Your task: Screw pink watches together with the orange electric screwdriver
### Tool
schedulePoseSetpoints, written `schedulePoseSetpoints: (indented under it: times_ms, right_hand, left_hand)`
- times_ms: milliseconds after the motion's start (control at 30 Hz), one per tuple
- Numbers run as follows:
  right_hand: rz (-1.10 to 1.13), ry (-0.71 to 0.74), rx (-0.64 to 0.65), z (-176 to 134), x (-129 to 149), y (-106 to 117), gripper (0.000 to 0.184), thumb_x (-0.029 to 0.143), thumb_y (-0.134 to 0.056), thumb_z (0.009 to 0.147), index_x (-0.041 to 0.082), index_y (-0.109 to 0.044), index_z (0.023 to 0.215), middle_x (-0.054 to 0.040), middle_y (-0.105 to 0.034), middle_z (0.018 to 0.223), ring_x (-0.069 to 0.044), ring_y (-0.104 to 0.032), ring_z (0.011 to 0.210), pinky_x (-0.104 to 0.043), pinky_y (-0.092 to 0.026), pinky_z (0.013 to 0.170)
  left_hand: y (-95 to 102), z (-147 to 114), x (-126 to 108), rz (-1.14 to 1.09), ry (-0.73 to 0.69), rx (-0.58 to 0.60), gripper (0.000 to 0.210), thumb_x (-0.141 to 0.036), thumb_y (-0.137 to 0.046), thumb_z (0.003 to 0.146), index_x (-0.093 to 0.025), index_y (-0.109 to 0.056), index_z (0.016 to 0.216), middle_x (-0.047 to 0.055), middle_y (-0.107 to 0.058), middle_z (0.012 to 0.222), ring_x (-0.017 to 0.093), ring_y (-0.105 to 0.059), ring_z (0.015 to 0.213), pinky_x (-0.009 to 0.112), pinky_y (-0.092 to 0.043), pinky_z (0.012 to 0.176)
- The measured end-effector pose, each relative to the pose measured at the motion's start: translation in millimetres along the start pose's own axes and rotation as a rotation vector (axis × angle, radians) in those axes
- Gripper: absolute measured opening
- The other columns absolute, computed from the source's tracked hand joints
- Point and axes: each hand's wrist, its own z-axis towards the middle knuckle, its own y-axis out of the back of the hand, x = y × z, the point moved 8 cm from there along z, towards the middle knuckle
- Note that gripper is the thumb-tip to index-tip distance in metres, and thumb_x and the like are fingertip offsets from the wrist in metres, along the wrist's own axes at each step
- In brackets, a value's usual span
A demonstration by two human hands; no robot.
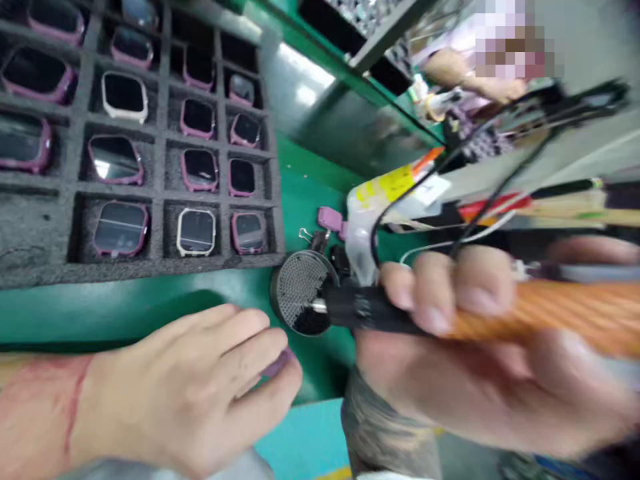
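My right hand point(450, 373) is wrapped round an electric screwdriver point(370, 310) with an orange body and a black nose. Its metal tip points left, over a round dish point(277, 293) with a perforated plate and small dark screws point(311, 321) heaped at its near side. Whether the tip touches the screws I cannot tell. Lower left, my left hand point(200, 387) is closed with the fingers curled round a small purple piece point(277, 363), mostly hidden by them. Above that hand lies a grey foam tray point(150, 268) holding purple and pale square watch bodies point(120, 228) in its compartments.
Behind the dish are a binder clip point(319, 240), a pink block point(330, 219) and a clear plastic bag point(363, 233) with yellow tape. A black cable point(430, 170) loops above my right hand. Another person's arm point(450, 67) is at the upper right.
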Motion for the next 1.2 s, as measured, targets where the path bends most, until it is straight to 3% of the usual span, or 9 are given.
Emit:
schedulePoseSetpoints:
  times_ms: [133, 300, 500, 733, 900, 1200]
  right_hand:
    - [0.06, -0.08, 0.073, -6.4, -40.2, -19.2, 0.04, 0.038, -0.104, 0.108, 0.041, -0.085, 0.143, 0.0067, -0.077, 0.102, -0.019, -0.076, 0.083, -0.041, -0.073, 0.089]
    - [0.027, -0.13, 0.24, -17.8, -70.7, -32.5, 0.055, 0.049, -0.101, 0.113, 0.04, -0.073, 0.159, 0.0042, -0.081, 0.11, -0.022, -0.081, 0.085, -0.048, -0.074, 0.089]
    - [-0.169, -0.03, 0.282, -12.6, -71.6, -14.0, 0.066, 0.059, -0.107, 0.107, 0.036, -0.071, 0.158, -0.0011, -0.082, 0.122, -0.025, -0.082, 0.103, -0.048, -0.071, 0.096]
    - [-0.342, 0.005, 0.242, -2.6, -78.9, 3.5, 0.072, 0.07, -0.104, 0.108, 0.033, -0.069, 0.159, -0.0016, -0.084, 0.122, -0.023, -0.081, 0.102, -0.045, -0.07, 0.097]
    - [-0.39, -0.001, 0.238, -1.3, -80.7, 2.7, 0.076, 0.08, -0.099, 0.108, 0.031, -0.071, 0.16, -0.0039, -0.083, 0.121, -0.024, -0.081, 0.1, -0.047, -0.074, 0.096]
    - [-0.432, -0.008, 0.207, 1.2, -81.9, 9.5, 0.077, 0.082, -0.1, 0.106, 0.033, -0.074, 0.159, -0.0041, -0.084, 0.123, -0.024, -0.082, 0.099, -0.048, -0.075, 0.099]
  left_hand:
    - [11.1, -6.8, -9.7, -0.069, -0.138, -0.118, 0.031, -0.017, -0.06, 0.132, -0.022, -0.09, 0.124, 0.006, -0.097, 0.132, 0.025, -0.083, 0.125, 0.04, -0.07, 0.109]
    - [5.8, -23.2, -9.8, -0.005, -0.182, -0.212, 0.022, -0.019, -0.071, 0.126, -0.023, -0.092, 0.127, 0.009, -0.094, 0.138, 0.027, -0.083, 0.124, 0.044, -0.07, 0.109]
    - [6.6, -21.6, -2.4, 0.047, -0.226, -0.238, 0.026, -0.014, -0.065, 0.126, -0.02, -0.091, 0.127, 0.012, -0.094, 0.134, 0.03, -0.081, 0.122, 0.046, -0.07, 0.098]
    - [11.4, -15.5, 1.3, 0.057, -0.275, -0.246, 0.019, -0.008, -0.072, 0.12, -0.02, -0.085, 0.114, 0.015, -0.095, 0.132, 0.031, -0.083, 0.12, 0.047, -0.077, 0.096]
    - [12.3, -13.5, 12.7, -0.048, -0.165, -0.184, 0.02, -0.005, -0.065, 0.123, -0.018, -0.079, 0.126, 0.019, -0.095, 0.134, 0.032, -0.088, 0.132, 0.046, -0.083, 0.105]
    - [11.7, -3.8, 20.3, -0.108, -0.062, -0.168, 0.015, -0.011, -0.079, 0.12, -0.018, -0.075, 0.133, 0.021, -0.094, 0.131, 0.028, -0.091, 0.118, 0.042, -0.084, 0.103]
